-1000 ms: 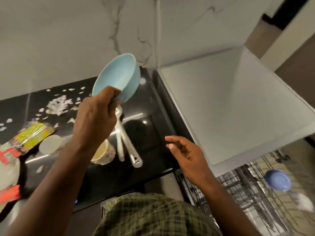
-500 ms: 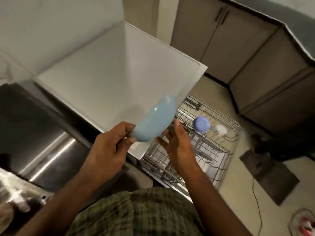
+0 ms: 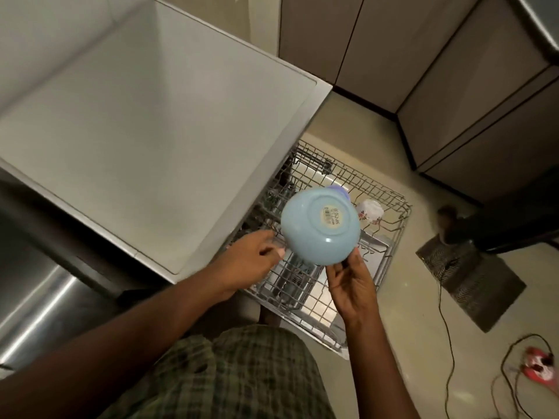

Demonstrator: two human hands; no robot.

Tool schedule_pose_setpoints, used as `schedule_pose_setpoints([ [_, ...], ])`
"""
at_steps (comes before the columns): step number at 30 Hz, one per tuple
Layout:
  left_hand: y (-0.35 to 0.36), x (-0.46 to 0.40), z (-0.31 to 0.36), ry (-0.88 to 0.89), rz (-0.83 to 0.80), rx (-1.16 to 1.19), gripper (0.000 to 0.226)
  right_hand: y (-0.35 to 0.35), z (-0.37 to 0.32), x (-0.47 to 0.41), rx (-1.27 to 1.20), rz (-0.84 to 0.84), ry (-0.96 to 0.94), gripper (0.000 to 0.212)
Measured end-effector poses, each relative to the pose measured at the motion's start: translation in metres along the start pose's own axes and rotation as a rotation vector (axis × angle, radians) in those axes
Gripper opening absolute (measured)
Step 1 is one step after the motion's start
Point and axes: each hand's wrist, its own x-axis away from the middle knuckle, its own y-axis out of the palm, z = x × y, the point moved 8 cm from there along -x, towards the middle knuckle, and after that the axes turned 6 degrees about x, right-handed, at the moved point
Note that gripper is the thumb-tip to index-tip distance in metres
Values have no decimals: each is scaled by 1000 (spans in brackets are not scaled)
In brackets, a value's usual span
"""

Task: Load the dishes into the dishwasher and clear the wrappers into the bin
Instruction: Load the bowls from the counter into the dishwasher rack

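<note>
right hand (image 3: 351,285) fingers grip upturned blue bowl (image 3: 320,226) above dishwasher rack (image 3: 390,237); left hand (image 3: 251,261) fingers loose beside bowl, holding nothing

Dishwasher rack (image 3: 390,234) is sitting pulled out over the floor, open from above. Light blue bowl (image 3: 320,228), upturned in right hand (image 3: 352,285), is hanging over rack centre, blocking it. Purple cup (image 3: 341,191) and white floral cup (image 3: 369,210) are occupying the far right corner. White counter (image 3: 145,140) is overhanging the rack's left edge; left hand (image 3: 248,258) is sitting there. Near-edge wire cells are lying open.
</note>
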Motion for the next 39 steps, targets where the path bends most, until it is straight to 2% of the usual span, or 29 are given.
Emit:
schedule_pose_setpoints([
  [6, 7, -1, 6, 77, -85, -245, 30, -18, 11, -93, 13, 194, 62, 43],
  [14, -29, 14, 19, 166, 3, -312, 30, 40, 31, -215, -42, 163, 133, 42],
  [19, -48, 31, 20, 179, 116, -241, 31, 50, 47, -263, -115, 236, 198, 36],
  [26, -66, 37, 19, 137, 186, -216, 30, 31, 56, -268, 14, 410, 316, 46],
  [30, -66, 31, 24, 149, 194, -177, 30, 30, 47, -254, 108, 319, 250, 48],
  [33, -58, 26, 25, 167, 156, -189, 30, 21, 47, -254, 102, 376, 270, 35],
  [35, -53, 24, 23, 176, 133, -194, 31, 19, 42, -251, 260, 406, 249, 31],
  [39, -41, 26, 22, 212, 74, -221, 32, 13, 37, -231, 280, 353, 192, 20],
])
